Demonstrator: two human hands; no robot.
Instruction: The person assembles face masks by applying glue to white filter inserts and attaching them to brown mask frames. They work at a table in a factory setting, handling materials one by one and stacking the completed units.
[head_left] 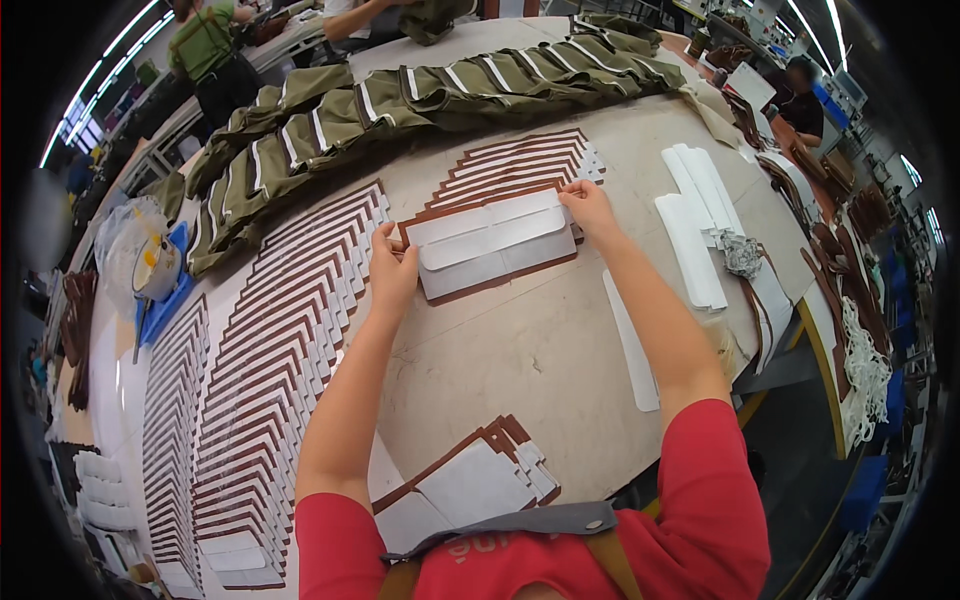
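Held panel [492,240]: one, white with brown edging, spread between both hands.
Left hand [393,268]: nearly closed, thumb and fingers pinching the held panel's left edge.
Right hand [590,207]: pinched closed on the held panel's upper right corner.
Fanned rows [265,385]: three; two left of the held panel, one just beyond it.
Panel stack [475,483]: one, nearer the body than the held panel.
Crumpled grey ball [741,256]: one, right of the held panel.
Blue tray [158,318]: one, well left of the held panel.
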